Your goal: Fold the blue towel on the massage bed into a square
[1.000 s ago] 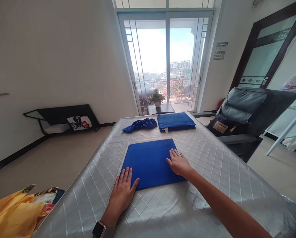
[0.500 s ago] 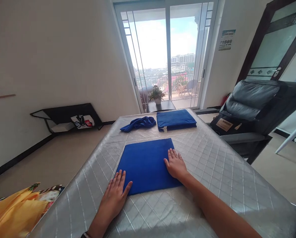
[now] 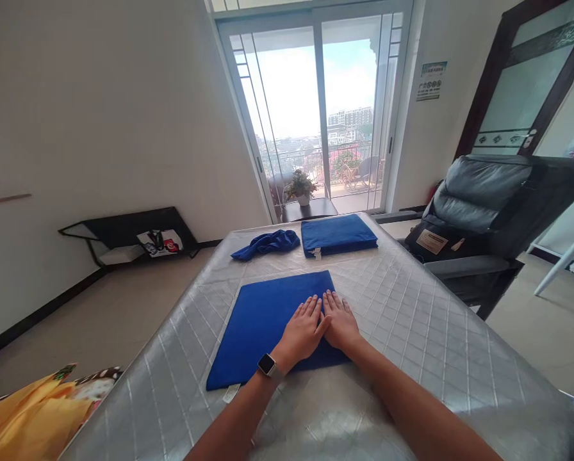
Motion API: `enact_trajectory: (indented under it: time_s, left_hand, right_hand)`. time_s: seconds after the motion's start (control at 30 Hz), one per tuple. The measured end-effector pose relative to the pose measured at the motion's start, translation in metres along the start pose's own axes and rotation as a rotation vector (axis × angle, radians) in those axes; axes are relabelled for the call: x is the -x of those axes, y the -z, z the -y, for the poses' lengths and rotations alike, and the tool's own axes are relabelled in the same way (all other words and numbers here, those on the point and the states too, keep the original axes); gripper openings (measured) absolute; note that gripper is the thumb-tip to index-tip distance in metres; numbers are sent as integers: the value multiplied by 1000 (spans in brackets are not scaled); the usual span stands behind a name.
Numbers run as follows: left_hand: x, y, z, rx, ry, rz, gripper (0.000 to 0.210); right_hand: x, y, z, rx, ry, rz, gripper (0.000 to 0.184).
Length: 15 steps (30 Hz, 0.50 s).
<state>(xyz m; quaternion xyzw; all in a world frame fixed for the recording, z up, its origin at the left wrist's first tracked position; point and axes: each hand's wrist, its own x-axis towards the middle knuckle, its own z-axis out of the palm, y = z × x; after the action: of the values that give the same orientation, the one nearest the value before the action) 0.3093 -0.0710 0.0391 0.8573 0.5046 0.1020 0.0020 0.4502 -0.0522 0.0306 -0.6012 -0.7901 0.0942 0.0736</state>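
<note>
A blue folded cloth (image 3: 253, 326) lies flat on the silver quilted table cover (image 3: 393, 307), with a small white tag at its near left corner. My left hand (image 3: 302, 330) rests flat on its right part, fingers stretched out, a watch on the wrist. Right beside it, my right hand (image 3: 341, 321) lies flat over the cloth's right edge. The two hands touch or nearly touch at the thumbs. Farther back are a crumpled blue cloth (image 3: 268, 244) and a neat stack of folded blue cloth (image 3: 339, 235).
A dark armchair (image 3: 483, 198) with a black bag stands to the right of the table. Beyond the far edge a potted plant (image 3: 302, 187) sits on a chair before the sliding glass door. Yellow fabric (image 3: 22, 416) lies at lower left, and a black rack (image 3: 133, 230) stands by the wall.
My left hand has moved from the cloth's left edge across to the right, beside my right hand. The near left corner and its tag now show. My right hand has barely moved.
</note>
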Motion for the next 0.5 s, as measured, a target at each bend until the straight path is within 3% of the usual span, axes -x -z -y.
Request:
enact_trajectory:
  time_s: [0.1, 0.23, 0.5]
  left_hand:
    - [-9, -11, 10, -17, 41, -12, 68]
    - [9, -19, 43, -67, 114, -13, 67]
    - [63, -10, 153, -141, 390, 39, 72]
  right_hand:
    - [0, 0, 0, -15, -15, -10, 64]
    - [-1, 2, 3, -53, -46, -11, 66]
    - [-3, 0, 2, -43, -47, -1, 67]
